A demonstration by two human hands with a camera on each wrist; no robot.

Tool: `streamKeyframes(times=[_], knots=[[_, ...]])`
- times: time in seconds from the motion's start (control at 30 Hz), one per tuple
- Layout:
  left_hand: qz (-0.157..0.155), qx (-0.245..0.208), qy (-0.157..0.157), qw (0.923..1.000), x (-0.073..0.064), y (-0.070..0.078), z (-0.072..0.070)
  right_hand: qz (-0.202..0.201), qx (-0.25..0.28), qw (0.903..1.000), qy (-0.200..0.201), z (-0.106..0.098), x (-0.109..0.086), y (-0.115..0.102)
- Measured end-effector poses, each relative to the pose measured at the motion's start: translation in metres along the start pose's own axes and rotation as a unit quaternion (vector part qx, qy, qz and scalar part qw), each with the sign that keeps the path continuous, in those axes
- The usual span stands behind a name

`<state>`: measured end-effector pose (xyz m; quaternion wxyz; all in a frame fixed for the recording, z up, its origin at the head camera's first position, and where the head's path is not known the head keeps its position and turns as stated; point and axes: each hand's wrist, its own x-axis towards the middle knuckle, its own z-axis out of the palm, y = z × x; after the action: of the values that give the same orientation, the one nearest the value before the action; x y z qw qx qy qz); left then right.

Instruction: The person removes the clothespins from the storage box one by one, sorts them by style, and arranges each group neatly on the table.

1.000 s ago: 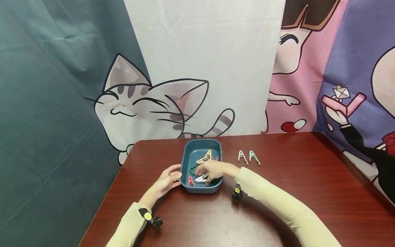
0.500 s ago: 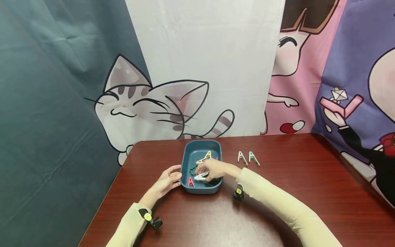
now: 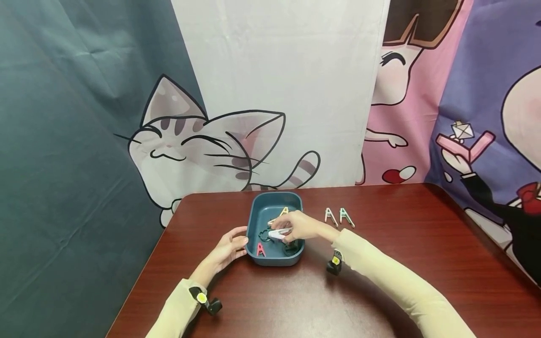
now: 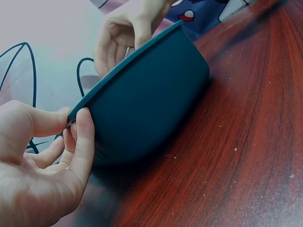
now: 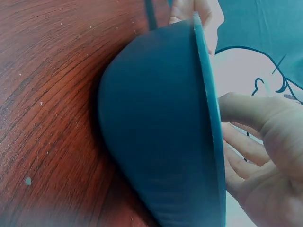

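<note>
A blue plastic bin (image 3: 276, 262) stands on the table, and my left hand (image 3: 228, 246) pinches its left rim between thumb and fingers, as the left wrist view shows. Over the inside of the bin, my right hand (image 3: 301, 225) holds a white clothespin (image 3: 277, 234) by one end. Below it in the bin lie a pink-red clothespin (image 3: 260, 249), a dark green cut-out shape (image 3: 265, 236) and a dark round thing (image 3: 290, 249) too dim to name. A yellow clothespin (image 3: 285, 210) lies behind the right hand, partly covered. The bin's wall hides the clothespin in both wrist views.
To the right of the bin, a whitish clothespin (image 3: 331, 216) and a mint green clothespin (image 3: 346, 217) lie side by side on the reddish-brown table (image 3: 401, 234). A printed cloth (image 3: 274, 70) hangs behind the table's back edge.
My right hand has risen from the bottom of the bin with the white clothespin, moving slightly away from me. The left hand stays at the rim.
</note>
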<state>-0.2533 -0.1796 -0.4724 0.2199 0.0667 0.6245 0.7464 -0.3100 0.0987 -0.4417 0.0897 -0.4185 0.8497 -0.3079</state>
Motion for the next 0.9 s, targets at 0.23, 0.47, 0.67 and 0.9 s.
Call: streamKeyframes(times=[0.23,0.47,0.67,0.9], knots=[[-0.003,-0.002,-0.001,1.0000,-0.001,-0.001,0.000,0.011,0.022,0.9994,0.024,-0.005,-0.009,0.005],[0.001,-0.006,-0.003,1.0000,0.001,-0.002,-0.001,0.020,0.029,0.9979,0.055,-0.011,-0.017,0.006],[0.003,-0.004,0.000,1.0000,0.002,-0.003,-0.002,0.024,0.036,0.9952,0.088,-0.013,-0.024,0.009],[0.004,-0.009,0.000,1.0000,-0.001,-0.002,0.000,0.044,0.069,0.9888,0.125,-0.017,-0.037,0.014]])
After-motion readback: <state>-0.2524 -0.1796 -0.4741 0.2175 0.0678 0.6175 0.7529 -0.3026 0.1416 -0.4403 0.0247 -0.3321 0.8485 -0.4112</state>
